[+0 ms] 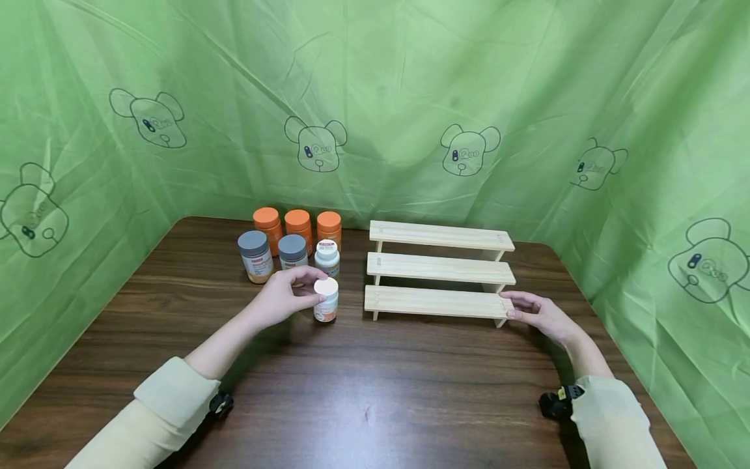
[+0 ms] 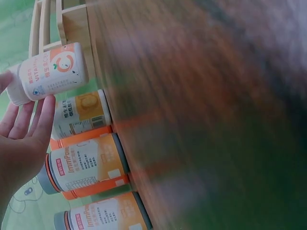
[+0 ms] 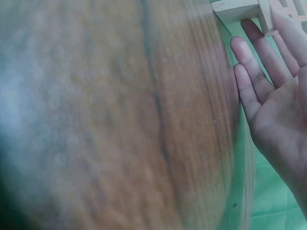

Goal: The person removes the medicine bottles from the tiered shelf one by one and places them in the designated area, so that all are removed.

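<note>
My left hand (image 1: pixel 285 298) pinches a small white vitamin bottle (image 1: pixel 326 307) near its white cap, between thumb and fingers. In the left wrist view, the bottle (image 2: pixel 53 69) is tilted on its side by the camera angle, and a gap shows between its base and the table. At the right end of a three-tier wooden display rack (image 1: pixel 430 301), my right hand (image 1: pixel 545 317) holds the lowest board's corner, thumb in front and a finger on top. Its other fingers (image 3: pixel 249 86) extend loosely below the rack's end in the right wrist view.
Behind the left hand stand two grey-lidded jars (image 1: pixel 256 260), a white bottle (image 1: pixel 327 257) and a back row of three orange jars (image 1: pixel 299 225). They stand left of the rack on a dark wooden table (image 1: pixel 351 384). A green curtain (image 1: pixel 387 78) encloses the back and sides.
</note>
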`<state>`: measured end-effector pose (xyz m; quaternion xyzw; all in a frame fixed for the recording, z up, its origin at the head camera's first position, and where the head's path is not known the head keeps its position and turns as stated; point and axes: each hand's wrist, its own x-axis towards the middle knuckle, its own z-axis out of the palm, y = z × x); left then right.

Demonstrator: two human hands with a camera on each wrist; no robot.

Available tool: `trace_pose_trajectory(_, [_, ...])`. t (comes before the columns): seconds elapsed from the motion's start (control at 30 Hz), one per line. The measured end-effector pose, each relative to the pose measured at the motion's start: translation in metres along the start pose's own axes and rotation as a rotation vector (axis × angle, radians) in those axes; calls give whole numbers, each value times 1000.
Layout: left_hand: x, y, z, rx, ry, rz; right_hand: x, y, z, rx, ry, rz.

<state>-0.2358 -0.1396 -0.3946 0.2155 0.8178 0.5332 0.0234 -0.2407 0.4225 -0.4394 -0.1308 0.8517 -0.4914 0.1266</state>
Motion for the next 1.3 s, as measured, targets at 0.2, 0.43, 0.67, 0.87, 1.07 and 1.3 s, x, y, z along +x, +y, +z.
trace_pose_trajectory(0.2, [1,-3,-1,26,-24,-20,1,0,1,12,-5,-11])
trace_pose_trajectory(0.43, [1,4,-2,61,-44,-64,1,1,2,12,-3,-9])
trace_pose_trajectory(0.67, [6,-5,-2,82,-54,-65,0,-1,2,17,-7,-14])
trace_pose_trajectory(0.87, [7,-5,-3,58,-70,-63,0,0,0,13,-7,-12])
trace_pose_trajectory(1.07, [5,2,-10,76,-64,-55,2,-3,1,-31,6,20])
trace_pose_trajectory(1.3, [-2,10,-24,174,-41,-12,-1,-19,-4,-88,132,68])
